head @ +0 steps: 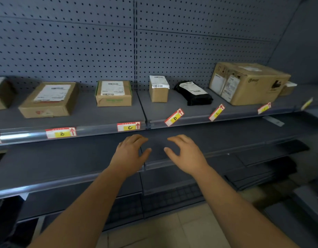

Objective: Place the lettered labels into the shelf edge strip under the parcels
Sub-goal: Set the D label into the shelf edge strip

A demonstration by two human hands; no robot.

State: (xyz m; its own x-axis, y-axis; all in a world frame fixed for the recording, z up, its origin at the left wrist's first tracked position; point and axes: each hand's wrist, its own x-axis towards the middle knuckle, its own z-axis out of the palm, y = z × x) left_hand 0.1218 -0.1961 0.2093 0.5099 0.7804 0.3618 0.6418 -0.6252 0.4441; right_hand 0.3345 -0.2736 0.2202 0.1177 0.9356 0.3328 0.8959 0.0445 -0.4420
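Pegboard (65, 51): grey backing, nothing hung on it.

Shelf (108, 115): two bays meeting at a joint just right of centre, with a row of parcels along it.

Parcels: large box (249, 83) at the right, flat box (49, 99) at the left, taped box (113, 93) at centre, small box (158, 89) and black bag (194, 93) between them. All sit back from the front edge.

Strip (97, 131): clear channel along the shelf front.

Left hand (131, 151) and right hand (185, 153): both empty, with fingers loosely spread. They hover side by side over the lower shelf, just below the joint, touching no label.

Labels: B (60, 133) and C (128, 126) sit level in the strip of the left bay. D (174, 117) and E (216, 112) lie tilted at the shelf lip in the right bay and appear not seated. A further label (264, 108) is likewise tilted, its letter unreadable. One more at the far right is too blurred to judge.

Assessment: the task is roughly part done, and D is the likely next item.

Risks:
- The loose labels rest at the lip, so a brush from a rising hand could knock one onto the lower shelf.
- A label pushed in by one corner may seat crooked or crease.
- D lies near the joint and may snag there if slid sideways.
- A label seated off-centre could be read against the wrong parcel, notably between the small box and the bag, which sit close together.
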